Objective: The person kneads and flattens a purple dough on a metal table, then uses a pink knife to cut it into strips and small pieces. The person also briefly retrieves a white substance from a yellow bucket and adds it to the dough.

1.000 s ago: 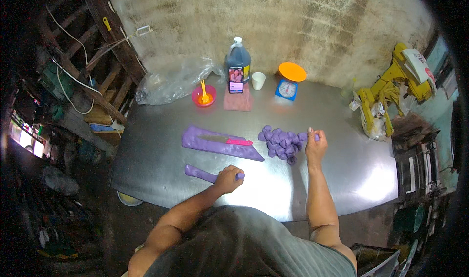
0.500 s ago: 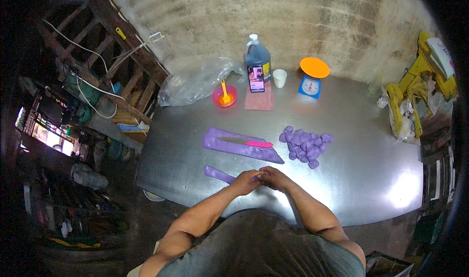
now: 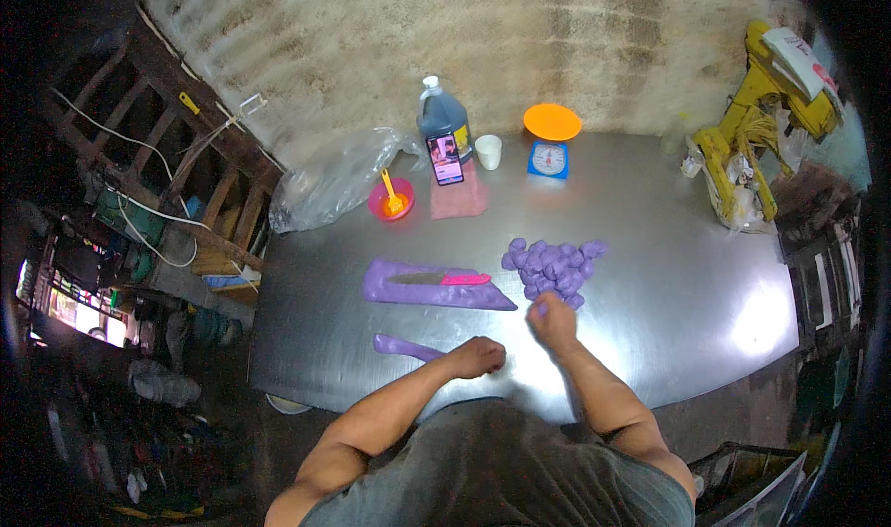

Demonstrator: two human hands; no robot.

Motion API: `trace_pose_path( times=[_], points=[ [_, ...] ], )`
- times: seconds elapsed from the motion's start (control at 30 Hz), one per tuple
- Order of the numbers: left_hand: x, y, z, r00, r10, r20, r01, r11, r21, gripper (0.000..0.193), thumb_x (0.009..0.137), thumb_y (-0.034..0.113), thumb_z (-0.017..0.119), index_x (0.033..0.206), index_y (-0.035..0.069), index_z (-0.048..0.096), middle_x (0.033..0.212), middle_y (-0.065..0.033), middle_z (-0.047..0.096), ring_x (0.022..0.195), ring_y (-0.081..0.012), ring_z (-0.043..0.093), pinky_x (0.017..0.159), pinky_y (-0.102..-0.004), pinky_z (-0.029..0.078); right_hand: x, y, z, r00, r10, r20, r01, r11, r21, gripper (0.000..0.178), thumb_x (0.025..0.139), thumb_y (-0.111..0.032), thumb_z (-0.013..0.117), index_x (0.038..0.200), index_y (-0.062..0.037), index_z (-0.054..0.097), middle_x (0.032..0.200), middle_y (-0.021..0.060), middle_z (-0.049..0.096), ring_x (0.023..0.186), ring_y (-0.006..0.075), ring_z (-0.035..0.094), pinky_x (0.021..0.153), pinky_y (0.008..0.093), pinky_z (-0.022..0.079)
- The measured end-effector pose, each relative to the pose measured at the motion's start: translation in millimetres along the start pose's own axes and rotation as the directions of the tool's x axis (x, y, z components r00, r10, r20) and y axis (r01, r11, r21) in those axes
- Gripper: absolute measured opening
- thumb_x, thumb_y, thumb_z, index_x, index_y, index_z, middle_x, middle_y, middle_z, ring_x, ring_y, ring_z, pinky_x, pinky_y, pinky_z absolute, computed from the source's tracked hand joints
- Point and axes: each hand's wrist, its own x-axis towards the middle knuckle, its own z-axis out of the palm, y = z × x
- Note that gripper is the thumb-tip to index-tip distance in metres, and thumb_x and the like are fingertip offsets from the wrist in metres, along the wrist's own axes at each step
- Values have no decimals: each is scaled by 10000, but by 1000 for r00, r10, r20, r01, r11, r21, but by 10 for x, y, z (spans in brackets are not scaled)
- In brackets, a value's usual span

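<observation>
My left hand is curled closed over the near end of a thin purple dough strip, and its fingers hide that end. My right hand, slightly blurred, reaches to the near edge of a pile of small purple dough lumps. A bit of purple shows at its fingertips, as if a dough piece is pinched there. Farther left lies a thick slab of purple dough, with a pink-handled knife resting flat on top.
Along the back of the metal table stand a clear plastic bag, a pink bowl with an orange brush, a dark jug, a phone on a pink cloth, a white cup and a blue scale.
My hands were together over the strip's end. Now the right hand has moved away, right and forward to the lump pile, while the left stays by the strip. The whole view has shifted.
</observation>
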Motion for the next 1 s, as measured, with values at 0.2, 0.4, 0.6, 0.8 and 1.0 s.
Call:
trace_pose_path(
  times=[0.2,0.4,0.6,0.8,1.0],
  points=[
    [178,-506,-84,949,91,-301,-129,986,-108,162,901,200,645,973,59,676,835,-23,642,761,-154,589,711,-339,516,619,-61,-748,936,-4,-353,-17,998,-59,386,771,-309,861,1010,-59,690,1027,212,692,969,394,663,828,487,523],
    [131,-483,-86,781,89,-618,56,976,211,735,843,154,739,1495,98,403,1093,-132,693,966,-262,682,891,-387,542,463,157,-212,994,-4,107,-3,998,64,342,873,-333,768,990,-16,713,1058,192,700,1004,367,660,881,475,526],
    [-141,-354,18,858,134,-496,-9,969,245,839,816,63,758,1547,112,350,1121,-185,702,1044,-303,696,912,-454,542,-226,-325,570,307,-75,949,-842,444,308,482,989,-555,615,1146,-100,649,932,122,715,720,236,716,602,387,581],
    [-110,-463,-24,771,228,-595,-136,971,196,590,865,189,803,1392,82,560,1139,-148,708,976,-287,683,887,-423,540,-222,-285,914,628,-173,759,-555,584,592,248,942,-310,743,1031,-104,638,838,28,688,715,209,703,616,364,566],
    [-21,-209,-132,955,-4,-297,-32,993,-117,268,1018,240,642,1196,43,678,1054,-79,741,971,-167,649,875,-371,527,-181,-791,313,965,-39,259,5,991,130,136,891,-187,720,967,-95,656,793,169,708,713,367,719,655,435,555]
  ],
)
